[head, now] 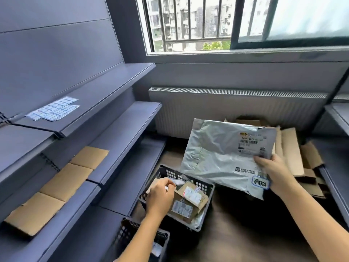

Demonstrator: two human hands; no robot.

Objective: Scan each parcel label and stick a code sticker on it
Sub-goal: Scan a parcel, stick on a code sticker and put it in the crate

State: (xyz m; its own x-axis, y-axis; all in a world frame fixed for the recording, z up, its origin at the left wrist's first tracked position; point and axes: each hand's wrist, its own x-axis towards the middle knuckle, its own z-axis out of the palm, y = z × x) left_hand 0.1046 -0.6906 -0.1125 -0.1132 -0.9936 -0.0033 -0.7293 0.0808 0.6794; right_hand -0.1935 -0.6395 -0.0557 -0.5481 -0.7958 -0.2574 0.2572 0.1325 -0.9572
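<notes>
Two baskets point(205, 188) point(162, 237), three shelf boxes point(56, 183), one mailer point(222, 154).

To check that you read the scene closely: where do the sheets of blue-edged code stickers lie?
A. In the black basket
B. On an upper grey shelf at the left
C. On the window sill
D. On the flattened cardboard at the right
B: the sticker sheets lie flat on an upper grey shelf at the left, well above the black basket of parcels that the left hand reaches into.

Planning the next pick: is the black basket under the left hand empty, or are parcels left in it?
Not empty. The black basket holds several cardboard parcels with white labels, and the left hand reaches in over them.
</notes>
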